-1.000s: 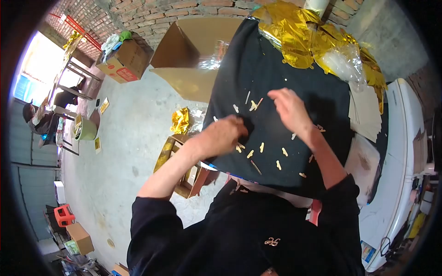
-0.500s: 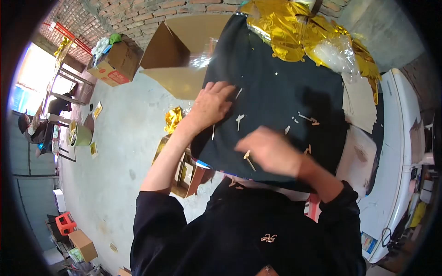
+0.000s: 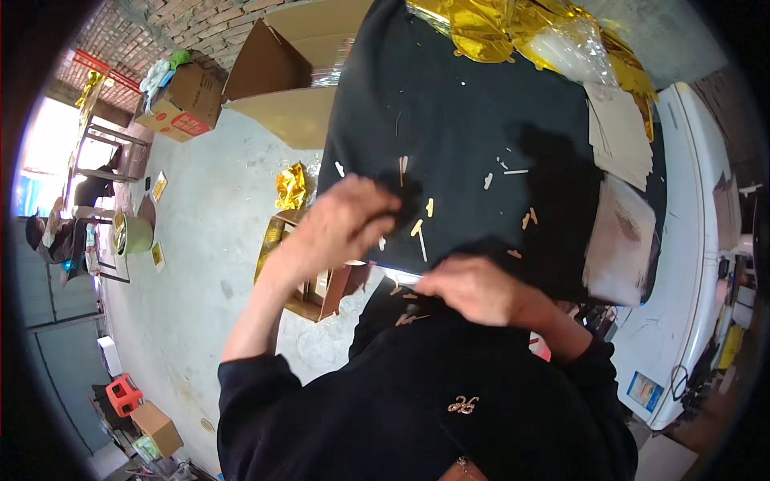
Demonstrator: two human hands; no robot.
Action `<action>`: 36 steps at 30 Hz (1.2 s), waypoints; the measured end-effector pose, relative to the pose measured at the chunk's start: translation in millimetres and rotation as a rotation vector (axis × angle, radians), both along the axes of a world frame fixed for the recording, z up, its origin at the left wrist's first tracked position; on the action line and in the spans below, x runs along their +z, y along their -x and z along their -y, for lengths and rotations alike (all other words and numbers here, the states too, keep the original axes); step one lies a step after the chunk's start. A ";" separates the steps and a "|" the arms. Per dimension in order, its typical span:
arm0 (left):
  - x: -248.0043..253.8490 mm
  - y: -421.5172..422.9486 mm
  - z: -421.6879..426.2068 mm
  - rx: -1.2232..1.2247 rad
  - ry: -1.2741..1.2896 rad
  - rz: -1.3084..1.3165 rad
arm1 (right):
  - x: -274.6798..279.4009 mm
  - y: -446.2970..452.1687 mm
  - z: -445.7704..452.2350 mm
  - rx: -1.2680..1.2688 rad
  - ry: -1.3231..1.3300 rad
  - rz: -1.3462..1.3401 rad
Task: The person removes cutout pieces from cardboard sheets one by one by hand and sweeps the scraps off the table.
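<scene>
A black cloth covers the work surface in front of me. Small pale slotted scraps, some with thin strips, lie scattered over it. My left hand hovers over the cloth's near-left part, slightly blurred, thumb and fingers apart with nothing visible between them. At the near edge of the cloth is my right hand, its fingers pinched together; what they hold, if anything, is hidden. Beside those fingertips a white patch shows under the cloth's edge. A few more scraps rest on my dark clothing.
Gold foil sheets and clear plastic lie at the far edge. Pale card sheets and a stained pad sit on the right, beside a white appliance. An open carton and a smaller box stand left.
My right hand has moved from above the cloth to its near edge. My left hand has come nearer to me. Some scraps have shifted on the cloth, and the view has tilted slightly.
</scene>
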State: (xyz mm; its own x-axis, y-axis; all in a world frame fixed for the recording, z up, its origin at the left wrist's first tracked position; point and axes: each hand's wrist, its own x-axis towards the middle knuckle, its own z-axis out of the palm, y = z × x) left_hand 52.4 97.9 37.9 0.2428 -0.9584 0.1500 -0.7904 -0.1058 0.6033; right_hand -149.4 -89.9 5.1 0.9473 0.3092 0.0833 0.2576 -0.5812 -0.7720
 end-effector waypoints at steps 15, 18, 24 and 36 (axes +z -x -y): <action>-29.4 73.1 -30.6 -0.203 -0.156 -0.023 | -20.5 34.2 -15.6 -0.167 0.171 0.305; -16.0 62.7 -34.1 -0.121 -0.152 0.100 | -3.1 30.7 48.7 -0.436 0.252 0.414; -45.6 51.7 40.4 0.066 0.108 0.356 | -67.1 56.4 35.1 -0.695 0.702 0.269; -14.5 56.7 -13.5 0.073 -0.110 0.105 | -42.1 15.1 39.7 -0.723 0.566 0.312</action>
State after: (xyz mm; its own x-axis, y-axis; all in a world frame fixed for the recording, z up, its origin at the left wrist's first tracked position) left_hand -4.3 111.3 23.4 0.3007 -0.9509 0.0732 -0.8364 -0.2261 0.4994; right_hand -164.4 -129.6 -37.0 0.8848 -0.2676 0.3814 -0.1620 -0.9442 -0.2866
